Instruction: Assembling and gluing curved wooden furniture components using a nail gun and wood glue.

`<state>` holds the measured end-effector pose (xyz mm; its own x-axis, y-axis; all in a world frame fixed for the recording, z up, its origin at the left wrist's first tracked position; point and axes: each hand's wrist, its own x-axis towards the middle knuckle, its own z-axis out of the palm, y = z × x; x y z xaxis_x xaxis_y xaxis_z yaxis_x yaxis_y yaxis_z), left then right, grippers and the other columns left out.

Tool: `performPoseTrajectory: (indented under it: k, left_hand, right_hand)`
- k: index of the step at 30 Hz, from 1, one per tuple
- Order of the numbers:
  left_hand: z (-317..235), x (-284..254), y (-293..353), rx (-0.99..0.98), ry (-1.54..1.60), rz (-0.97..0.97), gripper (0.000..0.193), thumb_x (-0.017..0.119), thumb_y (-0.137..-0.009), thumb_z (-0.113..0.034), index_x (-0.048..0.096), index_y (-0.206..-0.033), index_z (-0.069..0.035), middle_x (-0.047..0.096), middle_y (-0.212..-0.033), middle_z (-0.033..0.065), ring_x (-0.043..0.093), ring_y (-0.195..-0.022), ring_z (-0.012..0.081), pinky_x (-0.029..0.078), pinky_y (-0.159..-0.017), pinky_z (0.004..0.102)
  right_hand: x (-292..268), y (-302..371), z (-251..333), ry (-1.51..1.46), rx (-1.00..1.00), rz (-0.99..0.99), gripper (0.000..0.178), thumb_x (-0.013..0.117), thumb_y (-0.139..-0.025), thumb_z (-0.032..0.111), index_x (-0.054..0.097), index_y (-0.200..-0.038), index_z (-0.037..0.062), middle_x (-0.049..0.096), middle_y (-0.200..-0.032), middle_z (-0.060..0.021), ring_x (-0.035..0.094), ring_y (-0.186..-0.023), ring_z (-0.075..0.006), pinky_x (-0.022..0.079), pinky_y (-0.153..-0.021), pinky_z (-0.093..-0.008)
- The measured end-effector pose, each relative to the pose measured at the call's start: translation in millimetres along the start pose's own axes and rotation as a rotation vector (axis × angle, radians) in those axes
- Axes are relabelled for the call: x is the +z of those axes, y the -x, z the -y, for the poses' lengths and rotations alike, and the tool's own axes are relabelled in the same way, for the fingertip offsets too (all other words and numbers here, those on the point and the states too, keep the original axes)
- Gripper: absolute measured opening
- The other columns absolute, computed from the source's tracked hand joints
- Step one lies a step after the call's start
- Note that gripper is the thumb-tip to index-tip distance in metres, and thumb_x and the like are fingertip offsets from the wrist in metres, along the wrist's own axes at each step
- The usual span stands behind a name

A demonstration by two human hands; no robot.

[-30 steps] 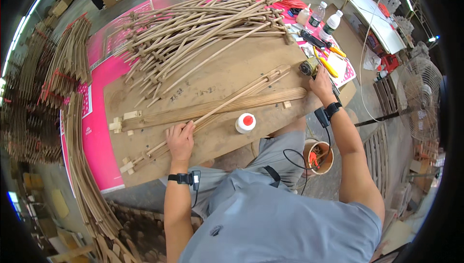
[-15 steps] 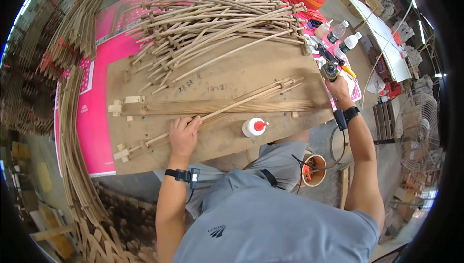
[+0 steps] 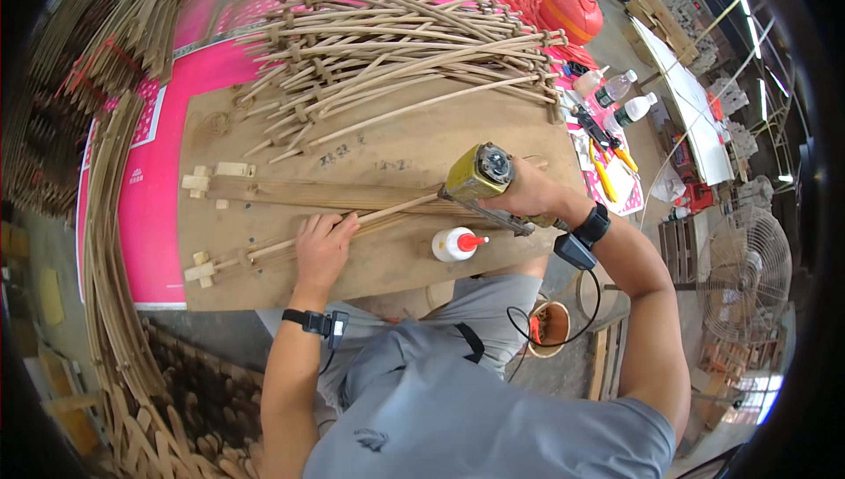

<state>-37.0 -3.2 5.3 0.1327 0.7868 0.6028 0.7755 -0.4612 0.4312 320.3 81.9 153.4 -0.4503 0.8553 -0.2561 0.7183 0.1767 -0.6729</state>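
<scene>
My left hand (image 3: 323,246) grips a thin round wooden stick (image 3: 396,208), with fingertips on top of it, and keeps it down on the tabletop. The stick slants up to the right, its near end by a small wooden block stop (image 3: 202,269). My right hand (image 3: 532,190) is wrapped around a yellow pneumatic nail gun (image 3: 478,171), whose nose is at the stick's right-hand part; whether it touches I cannot tell. The tool hides the stick's far end. Flat wooden slats (image 3: 334,192) lie behind the stick. A white bottle with a red nozzle (image 3: 453,245) stands just in front.
A heap of wooden sticks with small crosspieces (image 3: 396,47) covers the table's far side. Clear bottles (image 3: 616,87) and yellow-handled tools (image 3: 603,178) sit at the right edge. Bundled slats (image 3: 110,215) lean at the left. A caged fan (image 3: 748,275) stands at right.
My right hand has brought the nail gun from the table's right edge leftward to over the stick. My left hand stays on the stick. The view has shifted slightly.
</scene>
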Motion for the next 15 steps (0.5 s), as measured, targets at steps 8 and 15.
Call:
performPoseTrajectory:
  k: [8, 15]
  left_hand:
    - [-1.4, -5.0, -1.6, -0.017, -0.017, 0.027, 0.019, 0.082, -0.083, -0.017, 0.079, -0.100, -0.012, 0.066, -0.088, 0.0029, 0.062, -0.083, 0.0254, 0.049, -0.073, 0.0399]
    - [0.9, -3.2, -0.2, -0.019, -0.015, 0.036, 0.019, 0.082, -0.083, -0.018, 0.079, -0.100, -0.013, 0.065, -0.087, 0.0027, 0.061, -0.083, 0.0255, 0.048, -0.073, 0.0398]
  right_hand:
    - [-0.4, -16.4, 3.9, 0.028, 0.026, 0.102, 0.045, 0.082, -0.079, 0.022, 0.073, -0.118, 0.0022, 0.077, -0.103, -0.0168, 0.072, -0.092, -0.0298, 0.056, -0.088, -0.0397]
    - [1.1, -16.6, -1.2, 0.103, -0.012, 0.094, 0.043, 0.080, -0.080, 0.020, 0.072, -0.119, 0.0037, 0.077, -0.104, -0.0167, 0.072, -0.093, -0.0305, 0.056, -0.089, -0.0395]
